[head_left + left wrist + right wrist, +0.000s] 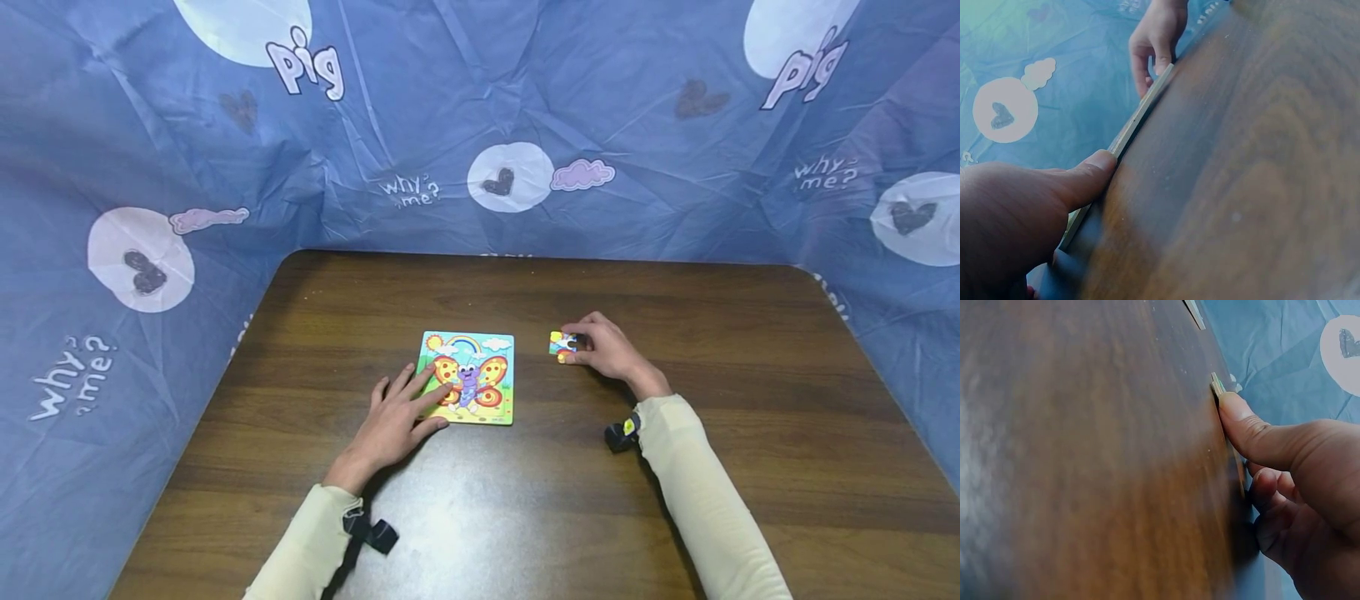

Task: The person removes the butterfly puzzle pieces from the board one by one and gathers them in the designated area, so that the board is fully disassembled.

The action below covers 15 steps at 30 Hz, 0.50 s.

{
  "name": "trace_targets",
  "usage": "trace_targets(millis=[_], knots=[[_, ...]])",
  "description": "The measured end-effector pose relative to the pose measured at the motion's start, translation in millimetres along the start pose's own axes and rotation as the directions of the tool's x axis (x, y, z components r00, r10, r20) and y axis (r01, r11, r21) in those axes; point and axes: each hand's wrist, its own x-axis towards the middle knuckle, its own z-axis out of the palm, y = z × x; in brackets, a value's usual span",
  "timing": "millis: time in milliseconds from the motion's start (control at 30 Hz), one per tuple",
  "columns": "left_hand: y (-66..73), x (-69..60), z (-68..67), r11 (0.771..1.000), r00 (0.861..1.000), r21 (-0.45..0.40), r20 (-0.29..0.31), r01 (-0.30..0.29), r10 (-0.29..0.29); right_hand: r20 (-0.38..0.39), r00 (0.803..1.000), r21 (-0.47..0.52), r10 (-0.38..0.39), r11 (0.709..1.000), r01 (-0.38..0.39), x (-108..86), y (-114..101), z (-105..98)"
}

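A butterfly puzzle board (pixel 491 372) lies flat on the wooden table. My left hand (pixel 390 423) rests over its left part with fingers spread; in the left wrist view the thumb of this hand (pixel 1041 206) touches the edge of the board (pixel 1141 111). To the right of the board, my right hand (pixel 611 350) pinches a small colourful puzzle piece (pixel 557 340) between thumb and fingers, low at the table. The right wrist view shows the thumb of the right hand (pixel 1297 462) against the thin edge of the piece (pixel 1215 384).
The brown table (pixel 540 517) extends around both hands. A blue printed cloth (pixel 420 108) hangs behind it and at both sides. Dark straps with small devices are on both wrists, the left one (pixel 371 533) near the table's front.
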Motion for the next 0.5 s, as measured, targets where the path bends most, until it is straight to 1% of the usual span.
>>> trace_targets(millis=[300, 500], knots=[[0.2, -0.3, -0.4, 1.0, 1.0, -0.012, -0.001, 0.002, -0.002, 0.024, 1.0, 0.008, 0.013, 1.0, -0.014, -1.7, 0.5, -1.2], [0.9, 0.1, -1.0, 1.0, 1.0, -0.009, 0.002, 0.001, -0.001, 0.026, 0.999, 0.021, 0.023, 1.0, -0.023, -1.8, 0.2, -1.2]])
